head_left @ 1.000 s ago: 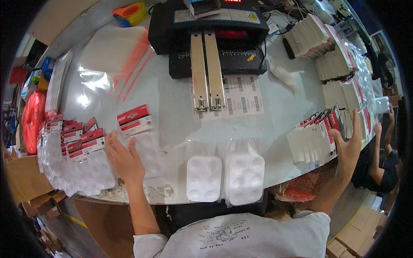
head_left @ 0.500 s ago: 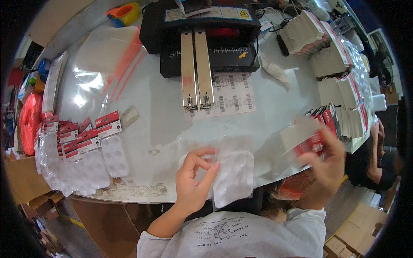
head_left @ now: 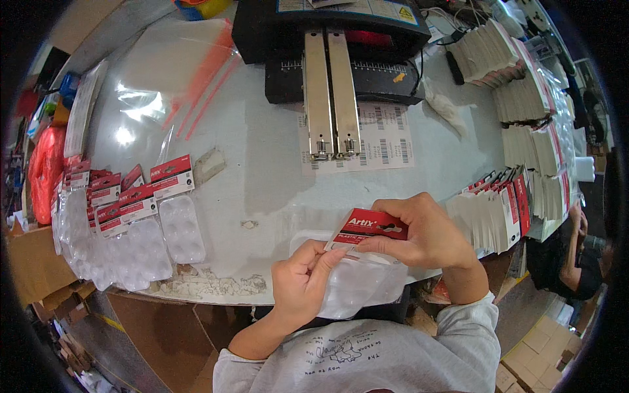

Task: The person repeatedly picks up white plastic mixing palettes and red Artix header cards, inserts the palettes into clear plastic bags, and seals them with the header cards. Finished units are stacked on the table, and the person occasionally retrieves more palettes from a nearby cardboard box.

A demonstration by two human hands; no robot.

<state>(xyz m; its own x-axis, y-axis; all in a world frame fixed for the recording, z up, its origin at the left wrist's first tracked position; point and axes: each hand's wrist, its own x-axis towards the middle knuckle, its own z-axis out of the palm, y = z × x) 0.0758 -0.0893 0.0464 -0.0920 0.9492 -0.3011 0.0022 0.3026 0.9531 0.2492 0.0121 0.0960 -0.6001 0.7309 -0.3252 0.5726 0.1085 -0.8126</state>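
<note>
In front of my body at the table's near edge lies a white plastic paint palette point(head_left: 350, 288) in a clear bag. My left hand point(head_left: 301, 278) is closed in a pinch on the bag by its opening, close to the lower left corner of a red and white header card point(head_left: 367, 224). That card is gripped between the thumb and fingers of my right hand point(head_left: 429, 232), tilted over the bag's upper end. Part of the bag is hidden behind my hands, so I cannot tell whether the card overlaps its edge.
A black machine point(head_left: 341, 39) with two metal arms stands at the back, above a sheet of barcode labels point(head_left: 386, 147). Bagged palettes point(head_left: 141, 249) lie left, clear bags point(head_left: 164, 78) behind them. Header cards point(head_left: 491, 219) stand at right, near taller card stacks point(head_left: 524, 105). Another person point(head_left: 567, 262) is far right.
My right hand has come left from beside the card stack, bringing a header card to the bag's opening. My left hand stays pinched on the bag. The whole view has shifted slightly.
</note>
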